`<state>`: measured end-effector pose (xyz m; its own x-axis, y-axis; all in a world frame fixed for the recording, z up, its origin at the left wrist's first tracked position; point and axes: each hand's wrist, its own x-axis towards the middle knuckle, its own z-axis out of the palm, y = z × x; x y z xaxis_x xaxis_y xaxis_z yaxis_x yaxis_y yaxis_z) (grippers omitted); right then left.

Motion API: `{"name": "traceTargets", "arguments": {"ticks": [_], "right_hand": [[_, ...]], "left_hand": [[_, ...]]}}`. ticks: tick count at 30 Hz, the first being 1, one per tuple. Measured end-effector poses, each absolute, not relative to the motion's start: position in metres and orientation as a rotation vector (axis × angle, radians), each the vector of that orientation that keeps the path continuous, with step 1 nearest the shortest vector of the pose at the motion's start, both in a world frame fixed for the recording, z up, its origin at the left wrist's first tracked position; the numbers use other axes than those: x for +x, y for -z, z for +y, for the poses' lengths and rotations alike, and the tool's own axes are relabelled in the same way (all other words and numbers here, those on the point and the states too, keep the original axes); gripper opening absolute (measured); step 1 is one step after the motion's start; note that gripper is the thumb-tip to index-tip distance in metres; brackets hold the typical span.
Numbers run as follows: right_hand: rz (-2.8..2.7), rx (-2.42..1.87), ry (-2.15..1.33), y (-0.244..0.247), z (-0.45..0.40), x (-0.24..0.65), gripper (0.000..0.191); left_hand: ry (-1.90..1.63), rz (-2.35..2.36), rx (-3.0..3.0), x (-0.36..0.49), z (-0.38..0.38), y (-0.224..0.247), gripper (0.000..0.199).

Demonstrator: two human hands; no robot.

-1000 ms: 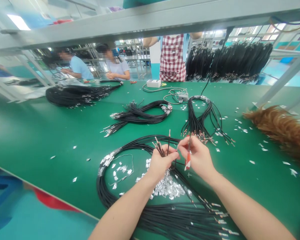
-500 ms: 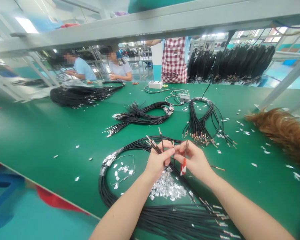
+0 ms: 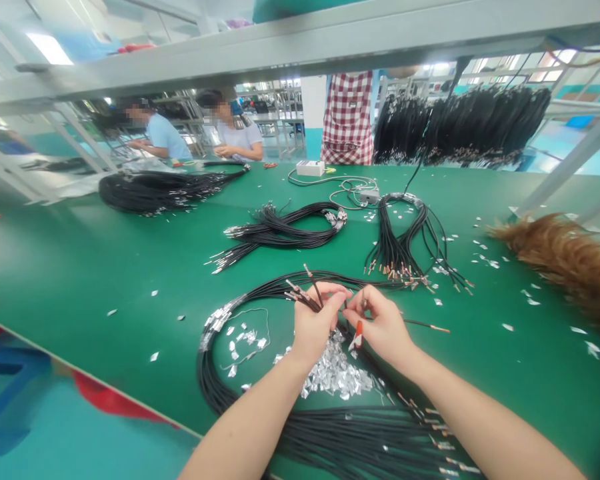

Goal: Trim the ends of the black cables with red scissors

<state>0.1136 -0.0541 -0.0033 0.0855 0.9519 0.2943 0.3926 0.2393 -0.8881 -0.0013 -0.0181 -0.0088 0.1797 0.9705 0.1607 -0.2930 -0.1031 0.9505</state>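
Observation:
My left hand [image 3: 317,320] is closed round several black cables [image 3: 305,298], their stripped, silvery ends sticking up past the fingers. One cable [image 3: 313,283] with a copper-coloured tip stands apart from that bunch. Close beside it, my right hand [image 3: 380,323] pinches at a cable by the left fingertips; the exact contact is hidden. A slim tool with a red-and-white end [image 3: 357,335] pokes out below the right fingers, most of it covered by them. Under both hands lies a heap of small silver foil pieces [image 3: 337,370], encircled by a looped cable bundle [image 3: 207,363].
More black cable bundles [image 3: 300,230] lie on the green table [image 3: 145,287], one at the right [image 3: 405,233]. A brown fluffy duster [image 3: 560,260] rests at the right edge. Overhead runs a metal beam [image 3: 280,50]. Co-workers [image 3: 235,133] are across the table.
The bunch in my left hand has tipped slightly left and lower. My right hand has turned, swinging the tool's red-and-white end left; its dark upper tip no longer shows.

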Motion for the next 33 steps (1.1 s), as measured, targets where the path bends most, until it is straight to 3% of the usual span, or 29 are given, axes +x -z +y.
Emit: {"name": "traceTargets", "arguments": {"ticks": [22,25,33], "right_hand": [[-1.452,-1.412,-0.589,0.006,-0.05,0.12,0.019],[-1.48,-1.382,-0.72,-0.001,-0.049,0.127,0.012],[-1.643,-1.305,-1.339,-0.028,-0.073,0.143,0.022]], "left_hand": [[-1.127,0.685,1.146,-0.001,-0.024,0.009,0.013],[-1.11,0.63,1.066,-0.004,-0.025,0.008,0.012],[-1.05,0.587,0.927,-0.011,-0.015,0.004,0.019]]}}
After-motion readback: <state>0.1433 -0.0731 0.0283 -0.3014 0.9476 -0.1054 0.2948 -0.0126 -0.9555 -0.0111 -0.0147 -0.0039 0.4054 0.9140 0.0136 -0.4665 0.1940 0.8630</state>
